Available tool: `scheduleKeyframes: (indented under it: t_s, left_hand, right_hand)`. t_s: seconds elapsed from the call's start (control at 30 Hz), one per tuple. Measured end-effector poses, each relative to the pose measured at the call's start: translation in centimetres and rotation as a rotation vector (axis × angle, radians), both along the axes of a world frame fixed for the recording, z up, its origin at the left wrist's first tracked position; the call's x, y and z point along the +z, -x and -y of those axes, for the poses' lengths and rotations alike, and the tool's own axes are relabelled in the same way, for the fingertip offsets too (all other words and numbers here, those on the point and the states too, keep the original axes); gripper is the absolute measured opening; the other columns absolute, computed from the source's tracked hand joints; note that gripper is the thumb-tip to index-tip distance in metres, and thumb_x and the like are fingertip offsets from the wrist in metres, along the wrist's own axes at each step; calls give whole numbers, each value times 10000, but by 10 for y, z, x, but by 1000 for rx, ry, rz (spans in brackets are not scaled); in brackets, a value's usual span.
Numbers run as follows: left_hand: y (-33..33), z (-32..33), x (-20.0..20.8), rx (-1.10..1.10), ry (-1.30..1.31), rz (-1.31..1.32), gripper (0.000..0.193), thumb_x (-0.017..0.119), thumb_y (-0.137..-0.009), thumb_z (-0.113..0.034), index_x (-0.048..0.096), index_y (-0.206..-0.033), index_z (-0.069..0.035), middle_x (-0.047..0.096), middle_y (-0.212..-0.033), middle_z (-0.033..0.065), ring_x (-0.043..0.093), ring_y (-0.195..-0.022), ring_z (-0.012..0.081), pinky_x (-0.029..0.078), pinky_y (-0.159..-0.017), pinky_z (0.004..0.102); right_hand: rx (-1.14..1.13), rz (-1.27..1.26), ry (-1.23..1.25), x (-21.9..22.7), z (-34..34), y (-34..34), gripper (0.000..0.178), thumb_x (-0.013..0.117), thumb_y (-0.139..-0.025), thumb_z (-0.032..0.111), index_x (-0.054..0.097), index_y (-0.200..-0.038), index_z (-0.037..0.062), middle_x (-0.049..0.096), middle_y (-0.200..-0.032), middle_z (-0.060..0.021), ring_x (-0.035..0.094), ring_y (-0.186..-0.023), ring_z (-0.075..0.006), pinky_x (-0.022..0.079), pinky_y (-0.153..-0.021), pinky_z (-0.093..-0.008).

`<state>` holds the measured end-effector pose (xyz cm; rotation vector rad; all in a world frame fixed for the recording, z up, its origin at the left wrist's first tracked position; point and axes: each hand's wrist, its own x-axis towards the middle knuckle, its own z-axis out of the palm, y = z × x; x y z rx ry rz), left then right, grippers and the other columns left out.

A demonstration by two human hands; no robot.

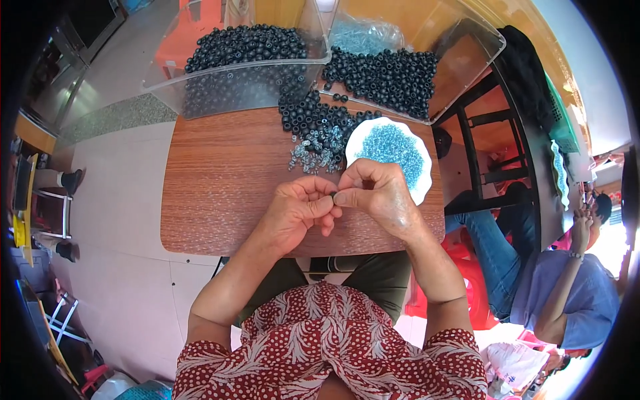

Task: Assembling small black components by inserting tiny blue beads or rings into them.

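Over the near part of the wooden table point(220, 200), my two hands meet at the fingertips. My left hand point(297, 212) pinches a small black piece point(334, 195) between thumb and finger. It resembles the round black bead-like pieces point(313, 112) heaped further back. My right hand point(381, 199) is closed in a pinch against that piece; anything else in its fingertips is hidden. Just beyond the right hand sits a white scalloped plate point(356, 139) full of tiny clear-blue pieces point(393, 148). Beyond the left hand lies a loose scatter of small clear pieces point(308, 157), mixed with black ones.
Two clear plastic bins point(233, 100) point(460, 73) of black pieces border the table's far side. A clear bag point(367, 35) lies in the right one. A dark side table point(533, 153) stands at right, with a seated person point(567, 293) beside it.
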<state>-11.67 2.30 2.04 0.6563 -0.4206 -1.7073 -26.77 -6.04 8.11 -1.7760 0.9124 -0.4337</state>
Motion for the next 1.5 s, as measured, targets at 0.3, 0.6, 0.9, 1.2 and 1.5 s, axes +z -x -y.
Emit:
scheduleKeyframes:
  t_s: [0.3,0.6,0.9,1.2,1.5]
  left_hand:
    - [-21,34,-22,-37,78,-188,184,611,-820,-107,558,-960,1,566,-744,82,505,-607,143,386,-548,294]
    - [-24,41,-33,24,121,-224,146,588,-825,-78,569,-940,9,555,-750,100,486,-585,156,394,-545,306]
    - [-26,43,-35,63,112,-220,136,579,-830,-73,569,-934,15,555,-748,97,485,-583,153,394,-545,302]
    - [-28,46,-35,61,133,-244,135,581,-828,-70,569,-931,16,565,-769,97,493,-589,149,397,-543,300]
    - [-26,39,-34,91,156,-160,146,584,-834,-90,564,-948,-1,575,-768,80,492,-595,130,377,-528,280]
  right_hand:
    - [-44,161,138,-24,73,-27,35,625,-761,-17,628,-795,-20,615,-706,-20,556,-647,-80,453,-600,-215]
    - [-193,-262,920,-67,203,-84,186,606,-656,55,699,-807,110,643,-695,-126,606,-712,-297,483,-671,-374]
    - [3,-488,1232,-77,215,-98,174,590,-656,55,687,-793,101,600,-797,-151,546,-842,-326,470,-725,-409]
    - [-135,-4,484,-47,160,-64,87,575,-723,7,600,-806,17,628,-744,-84,569,-647,-156,445,-563,-274]
    - [-168,435,24,-23,52,-11,174,647,-751,-19,639,-925,-17,643,-799,-48,551,-668,-67,436,-615,-196]
